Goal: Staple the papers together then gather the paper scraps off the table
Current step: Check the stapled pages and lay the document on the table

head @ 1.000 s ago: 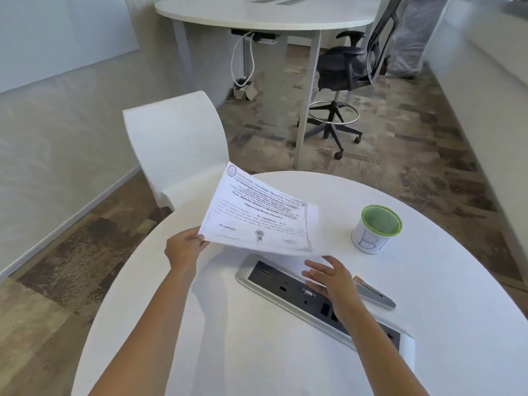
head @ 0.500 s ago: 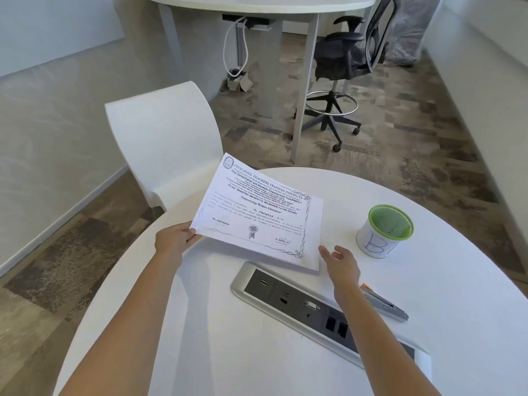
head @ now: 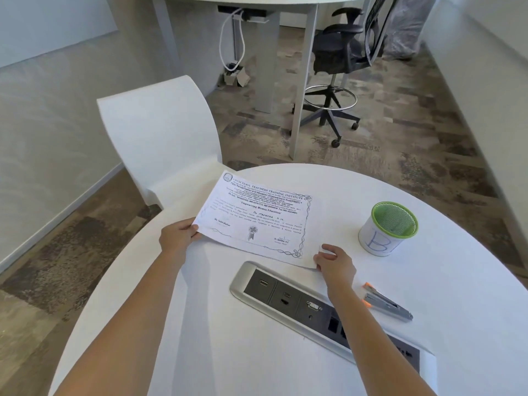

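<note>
**Papers squared up, stapler not yet in hand**

Starting at the left, our left hand (head: 177, 239) pinches the near-left corner of the papers (head: 257, 218), thumb on top and fingers tucked beneath, so that side of the printed certificate sits slightly raised off the white round table (head: 428, 324). Moving right along the sheet, our right hand (head: 334, 264) closes lightly on the near-right corner, fingertips curled around the edge where a small flap of white shows. Just below that hand lies the recessed socket panel (head: 320, 310), and further right the stapler (head: 385, 304) rests flat on the table, near our right wrist but not touching it. Beyond it stands the green-rimmed mesh cup (head: 388, 227), wrapped in paper with a letter scrawled on it.

As we judge it, the task is at its beginning: we are aligning the sheets, no staple is visible in them, and the stapler lies untouched. Stapling is still to do, and so is all of the gathering.

Several things escape us. We cannot tell how many sheets are in the stack, since only the top one shows. We see no loose scraps anywhere on the visible table, and its near edge and far right are cut off. Whether the cup holds anything is unclear through the mesh.
</note>
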Motion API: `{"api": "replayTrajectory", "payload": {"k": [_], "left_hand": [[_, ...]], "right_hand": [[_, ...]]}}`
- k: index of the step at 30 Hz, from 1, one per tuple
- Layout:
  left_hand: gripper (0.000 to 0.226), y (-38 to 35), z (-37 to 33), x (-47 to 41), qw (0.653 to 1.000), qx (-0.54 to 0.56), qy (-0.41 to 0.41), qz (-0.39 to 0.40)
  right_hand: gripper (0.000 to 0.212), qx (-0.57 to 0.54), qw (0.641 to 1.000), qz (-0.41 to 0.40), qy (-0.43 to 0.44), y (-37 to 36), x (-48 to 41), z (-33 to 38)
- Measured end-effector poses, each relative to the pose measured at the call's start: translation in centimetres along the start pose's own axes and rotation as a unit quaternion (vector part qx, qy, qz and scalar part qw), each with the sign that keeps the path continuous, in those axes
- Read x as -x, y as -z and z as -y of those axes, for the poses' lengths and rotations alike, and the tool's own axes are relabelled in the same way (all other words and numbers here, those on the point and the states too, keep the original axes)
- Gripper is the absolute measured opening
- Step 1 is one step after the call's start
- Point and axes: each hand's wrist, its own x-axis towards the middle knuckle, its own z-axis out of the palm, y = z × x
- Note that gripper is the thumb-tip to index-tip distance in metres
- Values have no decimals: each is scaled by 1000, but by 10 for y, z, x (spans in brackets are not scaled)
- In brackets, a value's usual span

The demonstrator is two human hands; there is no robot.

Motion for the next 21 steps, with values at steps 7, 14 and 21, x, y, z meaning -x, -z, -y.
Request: {"api": "replayTrajectory", "payload": {"k": [7,14,21], "left_hand": [[27,-3,11,7,984,-148,-66,-66],[39,1,31,22,954,-257,-154,-13],[39,0,30,21,943,-281,-176,11]], "right_hand": [[26,52,997,-28,56,-4,8,-6],[28,142,981,-11,129,-2,18,-11],[32,148,978,1,144,-9,20,-12]]}}
